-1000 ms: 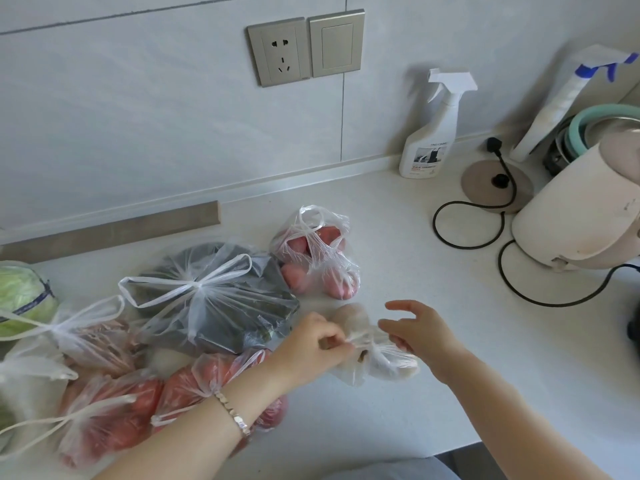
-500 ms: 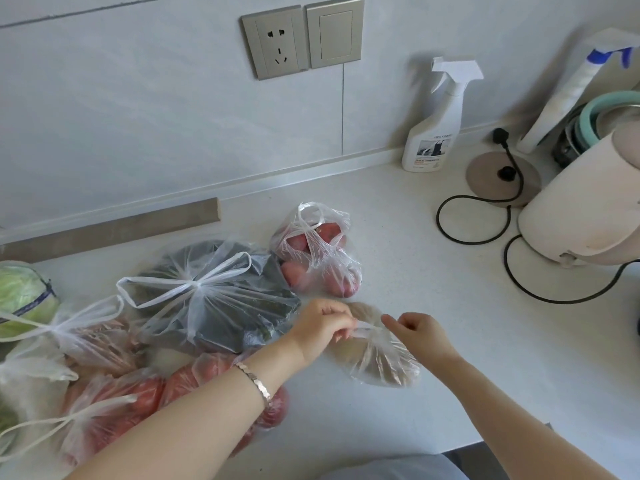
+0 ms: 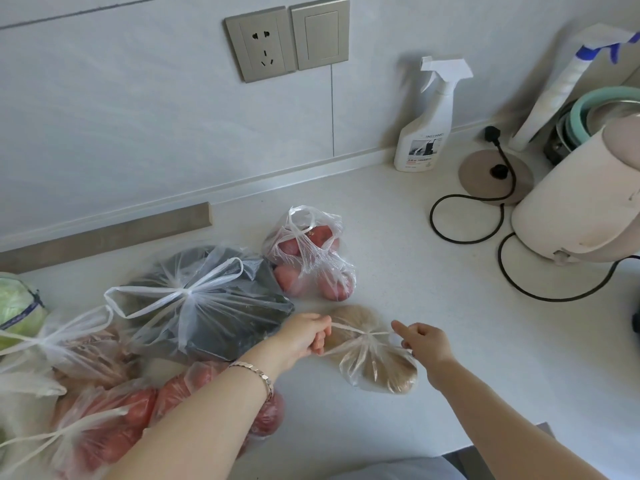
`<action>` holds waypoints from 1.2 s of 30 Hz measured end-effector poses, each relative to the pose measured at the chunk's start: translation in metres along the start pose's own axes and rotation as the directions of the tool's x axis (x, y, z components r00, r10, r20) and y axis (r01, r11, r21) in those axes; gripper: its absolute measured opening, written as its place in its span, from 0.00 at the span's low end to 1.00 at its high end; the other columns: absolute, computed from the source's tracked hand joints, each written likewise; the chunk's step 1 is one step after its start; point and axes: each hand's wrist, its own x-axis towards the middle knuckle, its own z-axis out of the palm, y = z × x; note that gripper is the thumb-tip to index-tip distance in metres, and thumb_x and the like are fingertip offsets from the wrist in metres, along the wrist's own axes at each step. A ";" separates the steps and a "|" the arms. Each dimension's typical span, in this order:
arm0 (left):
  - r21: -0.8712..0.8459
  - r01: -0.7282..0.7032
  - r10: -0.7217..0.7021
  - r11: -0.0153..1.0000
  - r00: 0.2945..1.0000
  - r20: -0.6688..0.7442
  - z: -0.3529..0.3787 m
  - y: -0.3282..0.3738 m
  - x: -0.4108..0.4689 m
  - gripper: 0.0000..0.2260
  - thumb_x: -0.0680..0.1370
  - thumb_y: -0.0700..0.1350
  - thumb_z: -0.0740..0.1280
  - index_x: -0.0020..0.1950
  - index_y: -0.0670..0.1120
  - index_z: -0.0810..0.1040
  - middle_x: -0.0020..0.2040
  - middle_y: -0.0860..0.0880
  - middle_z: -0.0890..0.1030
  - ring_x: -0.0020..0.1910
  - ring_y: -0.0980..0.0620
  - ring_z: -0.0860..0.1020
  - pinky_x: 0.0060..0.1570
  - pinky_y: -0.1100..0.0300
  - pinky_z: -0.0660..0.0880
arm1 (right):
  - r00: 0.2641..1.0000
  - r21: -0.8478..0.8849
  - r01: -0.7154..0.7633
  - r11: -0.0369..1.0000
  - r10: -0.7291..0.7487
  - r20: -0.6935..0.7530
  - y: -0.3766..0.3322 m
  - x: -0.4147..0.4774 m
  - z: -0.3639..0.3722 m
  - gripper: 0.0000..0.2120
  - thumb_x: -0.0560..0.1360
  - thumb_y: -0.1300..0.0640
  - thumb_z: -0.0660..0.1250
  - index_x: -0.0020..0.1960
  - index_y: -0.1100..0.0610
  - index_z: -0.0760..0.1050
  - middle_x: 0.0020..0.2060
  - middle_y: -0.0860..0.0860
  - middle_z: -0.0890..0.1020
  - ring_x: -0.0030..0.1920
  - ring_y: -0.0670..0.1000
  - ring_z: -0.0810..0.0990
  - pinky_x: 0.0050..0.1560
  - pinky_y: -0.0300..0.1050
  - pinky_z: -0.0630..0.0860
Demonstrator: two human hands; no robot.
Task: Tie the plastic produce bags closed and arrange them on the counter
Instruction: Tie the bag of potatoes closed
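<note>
Pinching one twisted handle in the left grip (image 3: 308,336), the other in the right grip (image 3: 424,342), stretched taut over a crinkly clear bag (image 3: 377,365) lying on the white tabletop (image 3: 433,289), near a knotted bag (image 3: 311,261). Can't make out the round brownish stuff inside, too hazy.

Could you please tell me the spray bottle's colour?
The spray bottle is white; head view.

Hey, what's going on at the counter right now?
A person is tying a clear bag of brown, rounded produce shut on the counter. The left hand and right hand each pinch one twisted handle and pull outward, with the knot between them. Already knotted bags lie nearby: a large bag with dark contents to the left and a small bag of red produce behind.
</note>
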 end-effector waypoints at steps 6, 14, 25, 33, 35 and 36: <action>-0.767 0.194 -0.149 0.611 0.980 0.129 0.015 0.012 -0.014 0.17 0.81 0.41 0.54 0.33 0.42 0.69 0.21 0.48 0.73 0.18 0.53 0.74 0.23 0.65 0.75 | 0.998 0.347 0.011 0.938 0.010 -0.058 -0.017 -0.014 -0.001 0.18 0.73 0.59 0.67 0.28 0.56 0.65 0.22 0.50 0.68 0.28 0.50 0.64 0.33 0.43 0.62; -0.351 -0.107 0.163 0.930 0.978 0.134 0.030 0.019 -0.033 0.20 0.76 0.24 0.54 0.64 0.38 0.72 0.51 0.45 0.80 0.43 0.54 0.81 0.42 0.65 0.80 | 0.919 0.080 0.182 0.980 -0.199 0.342 -0.049 -0.061 0.009 0.17 0.74 0.72 0.57 0.45 0.59 0.82 0.33 0.50 0.84 0.28 0.43 0.78 0.25 0.31 0.68; 0.337 -0.468 0.434 0.817 0.884 0.174 0.030 0.018 -0.043 0.08 0.74 0.35 0.67 0.45 0.48 0.76 0.32 0.55 0.70 0.30 0.63 0.70 0.36 0.74 0.67 | 0.859 -0.274 0.339 0.900 -0.178 0.480 -0.059 -0.061 0.006 0.09 0.76 0.65 0.61 0.46 0.60 0.80 0.26 0.41 0.80 0.28 0.35 0.78 0.27 0.28 0.71; 0.504 -0.428 0.416 0.750 0.898 0.142 0.016 0.005 -0.033 0.13 0.74 0.45 0.70 0.58 0.48 0.78 0.37 0.56 0.73 0.40 0.56 0.73 0.48 0.61 0.73 | 0.890 -0.600 0.419 0.682 -0.176 0.422 -0.039 -0.041 0.009 0.10 0.76 0.57 0.64 0.52 0.55 0.82 0.44 0.46 0.82 0.45 0.45 0.79 0.52 0.37 0.75; 0.510 -0.431 0.428 0.745 0.894 0.131 0.015 0.006 -0.033 0.12 0.75 0.45 0.68 0.58 0.48 0.78 0.37 0.57 0.73 0.40 0.57 0.73 0.45 0.67 0.70 | 0.894 -0.590 0.433 0.682 -0.240 0.379 -0.036 -0.041 0.012 0.09 0.75 0.57 0.63 0.41 0.54 0.81 0.34 0.43 0.78 0.36 0.43 0.74 0.40 0.33 0.70; 0.533 -0.439 0.442 0.723 0.887 0.131 0.014 0.006 -0.033 0.11 0.75 0.46 0.68 0.57 0.48 0.79 0.37 0.58 0.73 0.39 0.59 0.73 0.44 0.71 0.69 | 0.903 -0.567 0.419 0.709 -0.259 0.343 -0.034 -0.039 0.011 0.10 0.74 0.58 0.62 0.37 0.56 0.79 0.31 0.45 0.75 0.33 0.44 0.71 0.35 0.34 0.67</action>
